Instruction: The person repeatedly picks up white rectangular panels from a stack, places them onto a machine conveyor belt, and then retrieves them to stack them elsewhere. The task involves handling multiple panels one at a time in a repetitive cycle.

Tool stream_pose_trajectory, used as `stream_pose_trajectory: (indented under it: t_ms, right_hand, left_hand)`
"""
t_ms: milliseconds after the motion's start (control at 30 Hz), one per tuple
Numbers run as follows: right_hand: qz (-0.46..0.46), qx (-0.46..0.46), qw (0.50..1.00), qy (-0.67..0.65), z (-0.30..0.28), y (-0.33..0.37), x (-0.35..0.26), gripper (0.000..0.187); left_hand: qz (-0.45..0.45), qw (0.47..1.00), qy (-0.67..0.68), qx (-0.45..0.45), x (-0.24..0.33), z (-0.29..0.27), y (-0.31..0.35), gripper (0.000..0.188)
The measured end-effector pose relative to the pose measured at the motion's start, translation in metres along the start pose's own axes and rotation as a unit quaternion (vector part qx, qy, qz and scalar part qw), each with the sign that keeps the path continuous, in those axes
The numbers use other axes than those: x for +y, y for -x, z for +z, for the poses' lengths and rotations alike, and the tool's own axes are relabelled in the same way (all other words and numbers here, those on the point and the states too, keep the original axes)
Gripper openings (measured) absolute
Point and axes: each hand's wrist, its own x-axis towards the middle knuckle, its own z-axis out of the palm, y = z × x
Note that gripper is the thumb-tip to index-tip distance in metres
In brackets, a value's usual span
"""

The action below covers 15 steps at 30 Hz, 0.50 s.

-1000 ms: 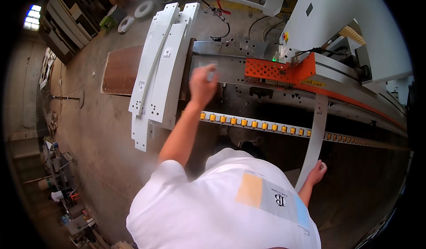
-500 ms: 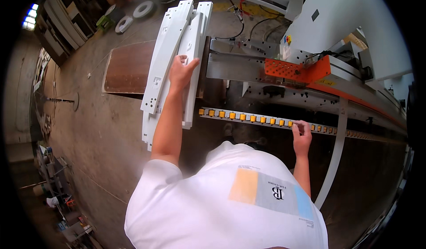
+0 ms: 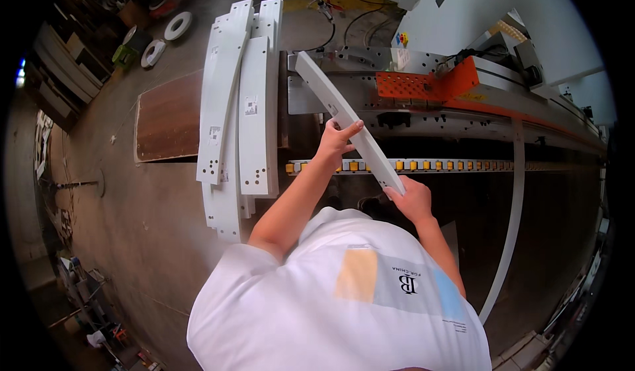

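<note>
A long white drilled panel (image 3: 360, 136) hangs at a slant in front of me, its far end over the machine's metal plate. My left hand (image 3: 338, 139) is closed around its middle, thumb on the upper side. At the near end, my right hand (image 3: 411, 198) grips the panel close to its drilled holes. To the left lies a stack of similar white panels (image 3: 256, 116), several of them with holes and small labels, stacked at slightly different angles. Both palms are hidden from view.
A brown board (image 3: 169, 120) lies under the stack's left side. Right of it stands a machine with an orange perforated bracket (image 3: 423, 83) and a rail of yellow rollers (image 3: 450, 166). A white curved strip (image 3: 512, 225) runs down at right. Rings (image 3: 177, 26) lie on the far floor.
One panel has left the stack and moved right, now slanting between both hands. My right hand has come off the roller rail onto the panel's near end. The view has shifted slightly.
</note>
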Motion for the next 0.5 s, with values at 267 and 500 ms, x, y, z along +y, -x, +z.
stream_pose_trajectory:
  t_ms: [267, 500]
  right_hand:
    - [0.207, -0.085, 0.922, -0.316, 0.066, 0.051, 0.098, 0.032]
    - [0.304, -0.006, 0.865, -0.398, 0.080, 0.056, 0.109, 0.037]
  left_hand:
    - [0.092, 0.949, -0.302, -0.022, -0.085, 0.006, -0.031, 0.048]
    - [0.180, 0.909, -0.372, -0.058, -0.085, 0.059, -0.040, 0.075]
